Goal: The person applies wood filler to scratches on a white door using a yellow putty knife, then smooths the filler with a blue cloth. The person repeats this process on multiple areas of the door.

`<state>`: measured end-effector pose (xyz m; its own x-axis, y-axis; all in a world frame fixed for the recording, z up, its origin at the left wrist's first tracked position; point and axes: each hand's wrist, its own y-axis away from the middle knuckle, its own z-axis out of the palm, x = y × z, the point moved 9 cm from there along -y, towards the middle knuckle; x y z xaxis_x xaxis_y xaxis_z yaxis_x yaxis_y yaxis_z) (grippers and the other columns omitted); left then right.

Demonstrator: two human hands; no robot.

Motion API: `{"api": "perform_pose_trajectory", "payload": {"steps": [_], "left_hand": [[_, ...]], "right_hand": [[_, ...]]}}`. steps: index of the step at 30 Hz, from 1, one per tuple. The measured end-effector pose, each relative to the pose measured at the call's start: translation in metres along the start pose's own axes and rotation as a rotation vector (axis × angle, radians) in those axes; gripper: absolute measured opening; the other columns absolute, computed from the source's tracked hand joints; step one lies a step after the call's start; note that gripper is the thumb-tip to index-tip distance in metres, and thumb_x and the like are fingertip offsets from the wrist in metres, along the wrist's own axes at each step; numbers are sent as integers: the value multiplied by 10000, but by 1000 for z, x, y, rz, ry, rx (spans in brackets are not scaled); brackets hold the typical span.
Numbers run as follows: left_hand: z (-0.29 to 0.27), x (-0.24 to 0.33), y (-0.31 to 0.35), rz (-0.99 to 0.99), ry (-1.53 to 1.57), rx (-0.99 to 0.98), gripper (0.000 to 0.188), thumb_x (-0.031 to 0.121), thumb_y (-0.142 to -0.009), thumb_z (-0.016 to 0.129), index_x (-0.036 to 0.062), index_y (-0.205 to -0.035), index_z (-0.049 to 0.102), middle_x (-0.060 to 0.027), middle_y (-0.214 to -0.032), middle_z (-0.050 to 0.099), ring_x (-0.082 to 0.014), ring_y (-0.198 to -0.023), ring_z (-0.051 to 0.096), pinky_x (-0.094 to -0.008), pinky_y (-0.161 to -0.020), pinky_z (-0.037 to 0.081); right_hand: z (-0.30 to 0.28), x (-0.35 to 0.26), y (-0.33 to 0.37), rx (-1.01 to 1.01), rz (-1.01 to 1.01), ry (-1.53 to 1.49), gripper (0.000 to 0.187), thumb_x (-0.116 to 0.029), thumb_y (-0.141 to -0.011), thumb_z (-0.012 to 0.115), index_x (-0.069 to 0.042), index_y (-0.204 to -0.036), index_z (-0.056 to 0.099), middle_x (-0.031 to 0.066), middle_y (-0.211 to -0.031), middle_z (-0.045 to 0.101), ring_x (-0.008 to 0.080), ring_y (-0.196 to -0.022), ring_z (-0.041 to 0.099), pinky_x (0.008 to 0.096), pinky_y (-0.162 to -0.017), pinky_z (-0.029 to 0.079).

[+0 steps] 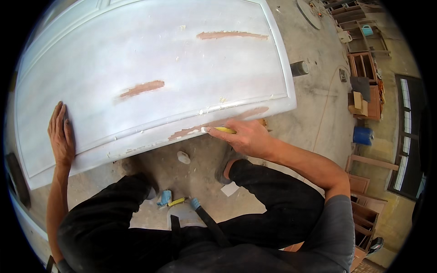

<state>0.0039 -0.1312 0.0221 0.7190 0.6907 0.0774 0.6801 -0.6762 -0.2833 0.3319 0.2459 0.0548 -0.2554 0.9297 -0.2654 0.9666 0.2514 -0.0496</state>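
A large white panelled door [182, 77] lies in front of me, marked with reddish-brown patches [143, 89] and small white flakes. My left hand [61, 139] rests on its left part, fingers stretched out flat; a dark spot by the thumb is too small to make out. At the near edge, my right hand [248, 136] is closed round a narrow yellow tool [226, 130] with a whitish end. That end touches or nearly touches a long brown patch [186, 131] on the edge; the exact kind of tool is unclear.
Between my feet on the concrete floor are a whitish lump [183, 157], a crumpled blue item [165, 198], another yellow-handled tool [176, 201] and a white scrap [230, 189]. A dark cylinder [299, 68] sticks out past the door's right edge. Wooden cabinets [363, 66] and a blue drum [363, 135] stand right.
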Motion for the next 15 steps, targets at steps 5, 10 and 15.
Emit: {"api": "perform_pose_trajectory", "payload": {"steps": [5, 10, 15], "left_hand": [[1, -4, 1, -13, -28, -1, 453, 267, -1133, 389, 116, -1539, 520, -106, -1610, 482, -298, -1502, 419, -438, -1261, 283], [4, -5, 1, -7, -19, 2, 451, 255, -1130, 396, 120, -1543, 517, -106, -1611, 481, -297, -1505, 416, -437, -1264, 280], [2, -2, 1, 4, -22, 4, 447, 241, -1127, 403, 114, -1539, 521, -110, -1606, 487, -298, -1503, 419, -432, -1262, 281]], "right_hand": [[-8, 11, 3, -66, -26, 30, 684, -39, -797, 699, -298, -1428, 648, 42, -869, 580, 227, -597, 605, 366, -455, 487], [-1, 5, 5, 27, -19, 3, 692, -37, -792, 701, -294, -1432, 644, 48, -891, 588, 233, -599, 607, 364, -453, 479], [-1, 2, 1, -41, -14, 10, 706, -29, -774, 701, -283, -1430, 647, 41, -886, 571, 231, -600, 607, 362, -453, 478]]}}
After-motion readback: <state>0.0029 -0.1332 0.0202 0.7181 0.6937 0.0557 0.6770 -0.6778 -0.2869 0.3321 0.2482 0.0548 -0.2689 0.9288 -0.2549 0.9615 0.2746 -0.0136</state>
